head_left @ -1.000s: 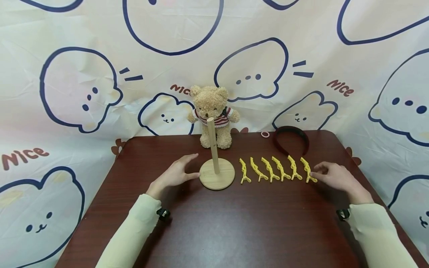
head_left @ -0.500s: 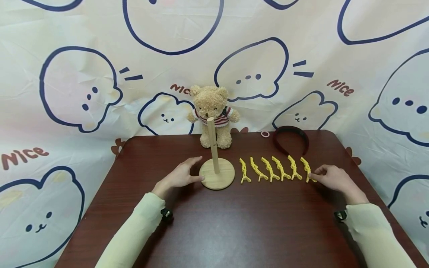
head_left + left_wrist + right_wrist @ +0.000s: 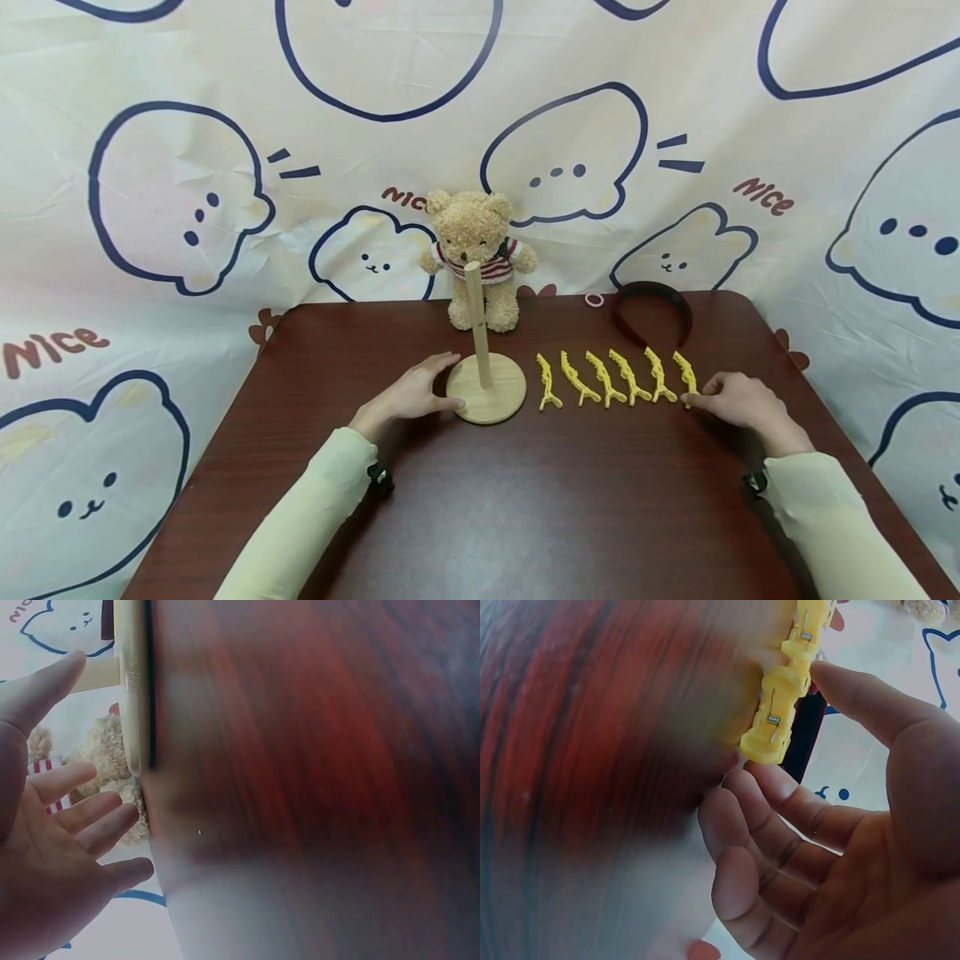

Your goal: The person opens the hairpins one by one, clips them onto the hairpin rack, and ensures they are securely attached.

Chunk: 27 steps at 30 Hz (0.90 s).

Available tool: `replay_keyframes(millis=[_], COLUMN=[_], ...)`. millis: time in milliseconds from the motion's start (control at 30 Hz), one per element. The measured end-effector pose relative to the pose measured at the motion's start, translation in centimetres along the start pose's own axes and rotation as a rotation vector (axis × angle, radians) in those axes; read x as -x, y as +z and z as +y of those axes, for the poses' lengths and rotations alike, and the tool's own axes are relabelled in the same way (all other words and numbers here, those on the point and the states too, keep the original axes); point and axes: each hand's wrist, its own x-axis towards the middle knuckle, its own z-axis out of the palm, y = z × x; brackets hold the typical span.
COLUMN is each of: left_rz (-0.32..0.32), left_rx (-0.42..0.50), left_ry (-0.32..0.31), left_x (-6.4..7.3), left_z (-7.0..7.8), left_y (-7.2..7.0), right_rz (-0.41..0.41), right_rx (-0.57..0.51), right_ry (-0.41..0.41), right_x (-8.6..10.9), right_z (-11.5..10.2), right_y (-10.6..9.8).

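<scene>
A wooden stand (image 3: 505,396), a round base with an upright post, stands at mid-table. My left hand (image 3: 411,393) is at its left edge, thumb overlapping the base rim in the head view and fingers spread. In the left wrist view those fingers (image 3: 97,817) are loosely bent with nothing between them. Several yellow alligator hair clips (image 3: 617,375) lie in a row right of the stand. At the rightmost clip (image 3: 684,367) is my right hand (image 3: 742,402), its thumb tip covering part of the forked end. In the right wrist view, thumb and forefinger stand apart beside a yellow clip (image 3: 772,720).
A teddy bear (image 3: 471,221) in a striped shirt stands behind the post at the table's back edge. A dark headband (image 3: 651,287) and a small pink ring (image 3: 594,300) lie behind the clips. A printed cloth (image 3: 360,158) hangs behind the brown table (image 3: 480,517).
My left hand has shifted slightly right, up to the stand's base. The right hand has moved a little left, its thumb now over the rightmost clip's forked end. The clips look unmoved.
</scene>
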Motion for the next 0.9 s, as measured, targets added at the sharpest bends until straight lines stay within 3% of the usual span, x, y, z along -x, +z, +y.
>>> replay_keyframes(millis=[367,900], left_rz=[-0.009,-0.060], left_rx=[-0.029,-0.018], left_ry=[0.042,0.032], left_x=[-0.3,-0.4], left_z=[0.0,0.1], left_y=[0.4,0.8], right_rz=[0.014,0.040], right_rx=[0.008,-0.019], right_ry=[-0.009,0.009], right_x=[0.1,0.6], right_z=[-0.7,-0.5], right_y=[0.4,-0.3])
